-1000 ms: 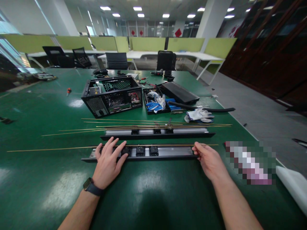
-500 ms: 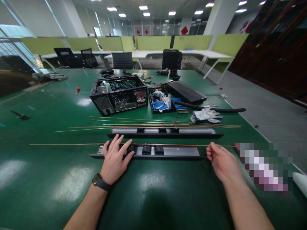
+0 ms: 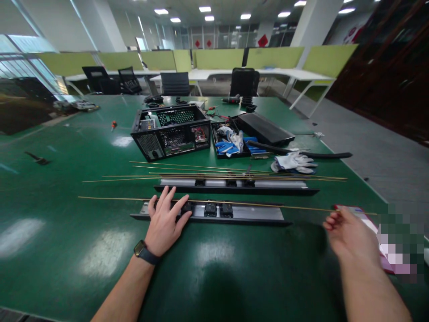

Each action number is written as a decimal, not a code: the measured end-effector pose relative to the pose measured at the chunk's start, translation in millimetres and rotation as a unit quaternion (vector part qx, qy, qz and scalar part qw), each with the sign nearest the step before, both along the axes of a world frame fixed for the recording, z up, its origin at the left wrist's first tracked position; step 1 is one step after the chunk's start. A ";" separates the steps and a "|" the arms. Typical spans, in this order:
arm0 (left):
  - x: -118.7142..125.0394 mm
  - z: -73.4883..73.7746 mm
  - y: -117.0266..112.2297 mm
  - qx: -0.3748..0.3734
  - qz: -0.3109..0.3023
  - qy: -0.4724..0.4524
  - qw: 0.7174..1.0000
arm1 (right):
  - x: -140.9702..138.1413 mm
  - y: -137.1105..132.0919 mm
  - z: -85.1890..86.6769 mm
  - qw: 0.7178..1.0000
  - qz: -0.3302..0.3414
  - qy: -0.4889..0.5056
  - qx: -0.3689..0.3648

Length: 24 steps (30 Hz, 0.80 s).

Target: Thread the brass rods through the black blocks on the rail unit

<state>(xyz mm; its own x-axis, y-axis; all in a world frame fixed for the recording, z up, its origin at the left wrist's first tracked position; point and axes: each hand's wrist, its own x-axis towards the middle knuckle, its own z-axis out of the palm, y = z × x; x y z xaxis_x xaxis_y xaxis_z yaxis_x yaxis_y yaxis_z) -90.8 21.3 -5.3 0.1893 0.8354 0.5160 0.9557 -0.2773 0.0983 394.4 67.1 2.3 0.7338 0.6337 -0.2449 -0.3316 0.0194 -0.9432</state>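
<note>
My right hand (image 3: 350,235) pinches a thin brass-coloured rod (image 3: 304,208) near its right end, with a short length sticking out past the fingers. Leftward, the rod runs across the nearer long black-and-silver metal channel (image 3: 256,213). My left hand (image 3: 164,223), fingers spread, lies over the left part of that channel; whether its fingertips touch the rod I cannot tell. Small black blocks (image 3: 210,209) sit in the channel to the right of this hand. Behind it lies a similar channel (image 3: 268,191), with several more thin rods (image 3: 117,176) across it.
A black computer case (image 3: 154,145) stands farther back on the green table (image 3: 208,281). Right of it are a black tray (image 3: 231,155) with gloves, a black panel (image 3: 264,127), a black strip (image 3: 330,156) and white gloves (image 3: 295,162). A partly blurred red-edged packet (image 3: 362,214) lies by my right hand.
My right hand has moved to the right, drawing the rod along, so its left end lies closer to the channel. My left hand keeps its place on the channel. The view has shifted slightly.
</note>
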 end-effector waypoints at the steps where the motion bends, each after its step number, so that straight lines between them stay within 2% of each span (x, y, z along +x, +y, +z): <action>1: 0.0 0.0 0.0 -0.001 0.001 -0.001 1.000 | -0.7 -0.1 0.2 1.000 -0.006 0.012 -0.004; 3: 0.1 -0.1 -0.1 -0.003 0.002 -0.003 1.000 | -5.9 -0.6 2.2 0.999 -0.017 0.040 -0.015; 5: 0.0 -0.3 -0.3 -0.006 0.002 -0.006 1.000 | -14.5 -1.6 4.6 0.999 0.000 0.037 -0.020; 12: -0.2 0.2 -0.2 -0.016 0.002 -0.020 1.000 | -42.6 -4.2 0.5 0.995 0.093 -0.003 -0.037; 24: 0.9 1.7 -0.3 -0.009 -0.002 -0.022 1.000 | -72.3 -7.8 -4.0 0.988 0.148 -0.038 -0.038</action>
<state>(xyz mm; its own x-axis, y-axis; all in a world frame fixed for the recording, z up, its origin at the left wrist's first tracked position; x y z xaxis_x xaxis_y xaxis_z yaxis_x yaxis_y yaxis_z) -89.9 21.1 -3.6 0.1692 0.8436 0.5095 0.9492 -0.2786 0.1460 322.1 59.3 -1.7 0.5375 0.8052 -0.2506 -0.2403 -0.1387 -0.9608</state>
